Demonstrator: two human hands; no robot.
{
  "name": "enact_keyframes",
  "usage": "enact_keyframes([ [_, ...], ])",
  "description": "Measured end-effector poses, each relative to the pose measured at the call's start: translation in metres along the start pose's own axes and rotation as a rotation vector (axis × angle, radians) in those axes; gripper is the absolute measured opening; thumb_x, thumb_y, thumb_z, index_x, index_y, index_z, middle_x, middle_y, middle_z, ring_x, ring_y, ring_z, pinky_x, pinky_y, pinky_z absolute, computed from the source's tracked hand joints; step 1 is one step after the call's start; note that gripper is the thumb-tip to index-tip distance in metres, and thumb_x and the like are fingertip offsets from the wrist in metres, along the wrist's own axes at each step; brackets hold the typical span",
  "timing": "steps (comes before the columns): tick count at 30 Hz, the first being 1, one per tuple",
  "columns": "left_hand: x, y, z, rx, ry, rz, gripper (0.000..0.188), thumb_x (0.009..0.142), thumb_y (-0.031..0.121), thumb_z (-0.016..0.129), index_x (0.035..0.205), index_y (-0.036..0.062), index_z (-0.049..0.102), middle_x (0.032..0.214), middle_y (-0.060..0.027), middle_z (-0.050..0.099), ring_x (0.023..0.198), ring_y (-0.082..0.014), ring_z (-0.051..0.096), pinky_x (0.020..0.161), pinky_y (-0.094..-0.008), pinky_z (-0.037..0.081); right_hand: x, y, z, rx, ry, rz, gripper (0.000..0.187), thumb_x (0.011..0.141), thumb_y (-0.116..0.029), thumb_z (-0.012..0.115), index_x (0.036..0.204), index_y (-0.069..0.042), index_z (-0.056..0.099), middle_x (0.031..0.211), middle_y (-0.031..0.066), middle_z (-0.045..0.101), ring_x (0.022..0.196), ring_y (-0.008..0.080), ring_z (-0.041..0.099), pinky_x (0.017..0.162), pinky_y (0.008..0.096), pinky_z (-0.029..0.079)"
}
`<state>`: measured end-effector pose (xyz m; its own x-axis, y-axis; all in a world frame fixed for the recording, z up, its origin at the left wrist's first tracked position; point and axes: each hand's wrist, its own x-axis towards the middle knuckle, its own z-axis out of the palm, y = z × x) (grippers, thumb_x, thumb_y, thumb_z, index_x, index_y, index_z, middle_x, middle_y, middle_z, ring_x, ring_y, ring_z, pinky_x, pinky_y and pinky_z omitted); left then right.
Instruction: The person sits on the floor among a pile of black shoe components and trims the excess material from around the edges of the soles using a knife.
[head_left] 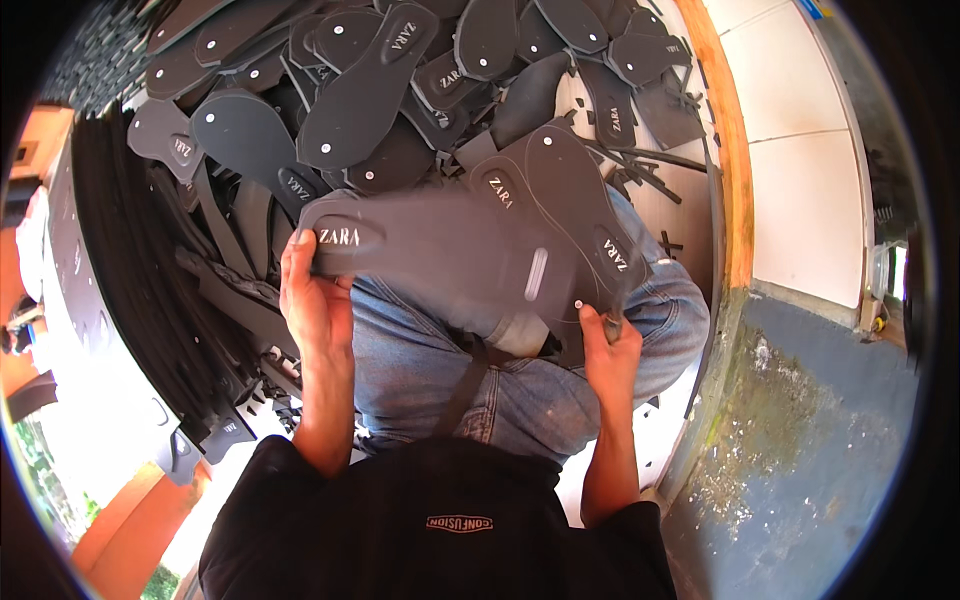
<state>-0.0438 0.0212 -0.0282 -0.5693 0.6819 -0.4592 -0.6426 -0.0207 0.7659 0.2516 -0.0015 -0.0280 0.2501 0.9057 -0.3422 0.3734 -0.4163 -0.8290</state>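
Note:
My left hand pinches the heel end of a dark grey foam shoe sole, thumb on top and fingers beneath. Its far part is smeared by motion. Across my lap lies a dark foam sheet with sole outlines and pale heel prints; I cannot tell whether the held sole is still joined to it. At the sheet's near right edge, my right hand is closed, its thumb up. A small dark, blurred item shows at its fingers, too unclear to name.
Beyond my knees a heap of cut soles covers the floor, with narrow foam scraps among it. On the left stands a stack of dark foam sheets. A wooden edge and a tiled ledge bound the right side.

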Motion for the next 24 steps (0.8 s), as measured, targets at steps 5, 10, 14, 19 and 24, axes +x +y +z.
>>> enact_keyframes([
  [5,-0.07,-0.047,0.024,0.004,-0.444,-0.537,0.017,0.086,0.011,0.061,0.102,0.007,0.058,0.092,-0.0026,0.065,0.079,-0.0129,0.062,0.068,-0.025,0.054,-0.035,0.025,-0.015,-0.057,0.048,-0.034,0.034,0.086,-0.02,0.065,0.064,0.0,0.048,0.05,-0.0016,0.039,0.051,0.0065,0.034,0.045,0.029,0.03],
  [10,-0.105,-0.075,0.039,-0.026,-0.451,-0.781,0.021,0.081,0.007,0.068,0.1,0.0099,0.06,0.091,-0.0001,0.065,0.078,-0.0108,0.064,0.063,-0.0226,0.055,-0.065,0.024,-0.021,-0.346,0.035,-0.087,0.035,0.085,-0.02,0.065,0.062,-0.001,0.046,0.048,0.0104,0.046,0.039,0.0223,0.042,0.042,0.0346,0.035],
  [14,-0.113,-0.078,0.041,-0.011,-0.418,-0.781,0.02,0.082,0.007,0.068,0.1,0.0099,0.06,0.09,-0.0001,0.066,0.078,-0.0106,0.065,0.064,-0.0222,0.055,-0.073,0.026,-0.024,-0.435,0.012,-0.073,0.03,0.082,-0.018,0.066,0.064,-0.001,0.049,0.052,0.0157,0.052,0.046,0.0344,0.054,0.045,0.0391,0.04],
  [19,-0.11,-0.083,0.028,0.016,-0.454,-0.765,0.021,0.081,0.007,0.069,0.1,0.0085,0.061,0.09,-0.0006,0.066,0.079,-0.0106,0.064,0.064,-0.0223,0.054,-0.076,0.027,-0.02,-0.497,-0.054,-0.014,0.024,0.08,-0.016,0.064,0.066,-0.001,0.051,0.056,0.0187,0.055,0.053,0.039,0.056,0.05,0.0435,0.043],
  [24,-0.11,-0.085,0.006,0.103,-0.467,-0.747,0.023,0.077,0.01,0.074,0.096,0.0077,0.063,0.087,0.0001,0.066,0.076,-0.0107,0.062,0.062,-0.0225,0.049,-0.051,0.017,-0.008,-0.543,-0.21,-0.102,0.016,0.078,-0.013,0.061,0.072,0.0,0.055,0.062,0.0226,0.057,0.062,0.0425,0.058,0.058,0.0484,0.045],
])
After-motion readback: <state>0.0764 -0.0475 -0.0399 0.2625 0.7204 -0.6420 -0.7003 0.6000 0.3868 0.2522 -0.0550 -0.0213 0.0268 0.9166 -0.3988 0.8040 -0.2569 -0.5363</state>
